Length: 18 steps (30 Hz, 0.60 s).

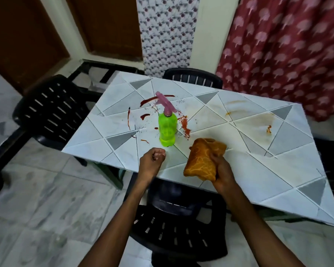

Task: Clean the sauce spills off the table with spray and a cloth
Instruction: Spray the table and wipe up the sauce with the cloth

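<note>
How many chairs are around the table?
4: left chair, far chair, near chair, and a right chair, mostly hidden by the table.

Pale table [239, 170], grey triangles all over it, red sauce [145, 102] streaked across. The bottle [167, 130] is neon green, pink on top. Orange cloth [202, 160] with lighter veining, maybe marbled, it's blurry. Maroon curtain [287, 54], pink tree prints. Black chairs [52, 112].

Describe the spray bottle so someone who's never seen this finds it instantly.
Start at the triangle-patterned table. On its left half, among the red sauce streaks, stands the spray bottle, upright, just beyond the left hand. It is the only neon-green thing there, topped with a pink trigger head.
</note>
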Tool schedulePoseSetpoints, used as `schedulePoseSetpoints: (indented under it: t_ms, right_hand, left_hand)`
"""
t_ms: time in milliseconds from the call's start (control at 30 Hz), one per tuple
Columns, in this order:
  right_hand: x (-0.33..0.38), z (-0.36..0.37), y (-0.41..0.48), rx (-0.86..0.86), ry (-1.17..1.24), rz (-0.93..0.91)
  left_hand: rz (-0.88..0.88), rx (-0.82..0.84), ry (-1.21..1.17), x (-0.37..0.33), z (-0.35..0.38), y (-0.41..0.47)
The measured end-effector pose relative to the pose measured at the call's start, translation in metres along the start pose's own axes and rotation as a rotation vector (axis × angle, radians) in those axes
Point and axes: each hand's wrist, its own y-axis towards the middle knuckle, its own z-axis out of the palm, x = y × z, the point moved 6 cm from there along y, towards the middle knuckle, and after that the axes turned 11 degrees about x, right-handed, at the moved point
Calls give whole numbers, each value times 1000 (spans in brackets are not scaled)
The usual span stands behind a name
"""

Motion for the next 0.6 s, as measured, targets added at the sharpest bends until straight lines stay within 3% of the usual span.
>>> schedulePoseSetpoints:
  t_ms: [167,267,600]
  right_hand:
    - [-2,-17,14,-14,-12,-53]
    - [-14,5,9,-146,78,-38]
    - [-58,80,31,-441,217,-145]
  left_hand:
    - [82,-65,35,-16,-9,32]
    - [114,-55,108,-14,-17,56]
    - [330,241,185,-36,-14,140]
